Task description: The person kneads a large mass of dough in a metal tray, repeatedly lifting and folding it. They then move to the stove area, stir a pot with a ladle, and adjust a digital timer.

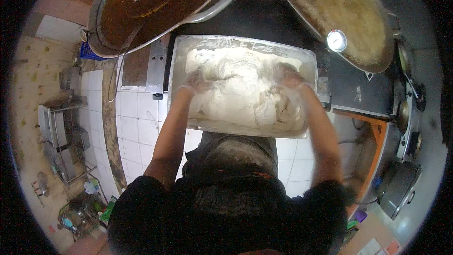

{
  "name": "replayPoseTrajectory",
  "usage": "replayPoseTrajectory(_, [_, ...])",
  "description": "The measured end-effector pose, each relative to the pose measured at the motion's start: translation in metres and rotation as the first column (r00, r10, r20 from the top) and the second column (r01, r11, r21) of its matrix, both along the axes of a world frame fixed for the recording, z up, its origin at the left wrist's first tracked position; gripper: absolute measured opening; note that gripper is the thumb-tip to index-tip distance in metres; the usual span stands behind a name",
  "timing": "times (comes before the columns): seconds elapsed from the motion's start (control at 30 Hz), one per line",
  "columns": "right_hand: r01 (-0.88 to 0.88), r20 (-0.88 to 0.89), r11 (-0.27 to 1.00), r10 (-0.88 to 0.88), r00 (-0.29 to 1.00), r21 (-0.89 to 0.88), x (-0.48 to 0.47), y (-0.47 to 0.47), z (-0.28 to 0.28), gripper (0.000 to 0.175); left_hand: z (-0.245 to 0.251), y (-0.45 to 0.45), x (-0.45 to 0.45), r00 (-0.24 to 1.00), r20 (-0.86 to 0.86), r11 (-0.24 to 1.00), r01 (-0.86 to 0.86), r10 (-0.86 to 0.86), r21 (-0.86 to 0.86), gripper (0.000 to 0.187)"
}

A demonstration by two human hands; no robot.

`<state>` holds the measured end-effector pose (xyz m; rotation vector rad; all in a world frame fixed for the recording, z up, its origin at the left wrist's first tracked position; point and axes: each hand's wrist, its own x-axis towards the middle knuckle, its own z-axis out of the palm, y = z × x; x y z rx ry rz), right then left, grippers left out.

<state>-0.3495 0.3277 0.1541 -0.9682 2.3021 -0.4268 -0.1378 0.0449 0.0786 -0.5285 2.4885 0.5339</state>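
A rectangular metal tub [244, 39] in front of me contains a broad heap of white flour-like powder [244, 74]. My left hand [199, 79] is at the left side of the powder, its fingers partly sunk or coated. On the right, my right hand [288, 74] is over the powder and blurred by motion. Pale edges at both wrists look like cuffs of thin clear gloves. Lumpy, coated pieces [269, 104] show in the powder near the tub's front right. Blur and powder hide whether either hand grips anything.
Beyond the tub on the left stands a large wok [116, 10] of dark oil with a metal handle. Another wide pan [339, 10] of bubbling, frothy oil stands at right, a dial thermometer [336, 40] at its rim. Wire-handled utensil [116, 67] hangs at left.
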Motion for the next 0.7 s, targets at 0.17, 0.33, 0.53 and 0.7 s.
replayPoseTrajectory(0.17, [0.316,0.272,0.905,-0.240,0.932,-0.286,0.007,-0.032,-0.083,0.034,-0.036,0.027,-0.033,0.897,-0.392,0.947,-0.077,0.203,0.313,0.073])
replayPoseTrajectory(0.33, [0.323,0.332,0.895,-0.217,0.918,-0.309,0.018,-0.051,-0.102,0.037,-0.015,0.059,-0.053,0.810,-0.478,0.899,-0.130,0.340,0.419,0.080])
replayPoseTrajectory(0.53, [0.317,0.363,0.851,-0.163,0.917,-0.419,0.007,-0.033,-0.113,0.039,0.003,0.033,-0.026,0.905,-0.354,0.840,-0.010,0.238,0.542,0.071])
replayPoseTrajectory(0.7, [0.232,0.311,0.792,-0.056,0.949,-0.565,-0.023,-0.001,-0.101,0.042,0.000,0.014,0.012,0.693,-0.222,0.356,-0.054,0.686,0.933,0.050])
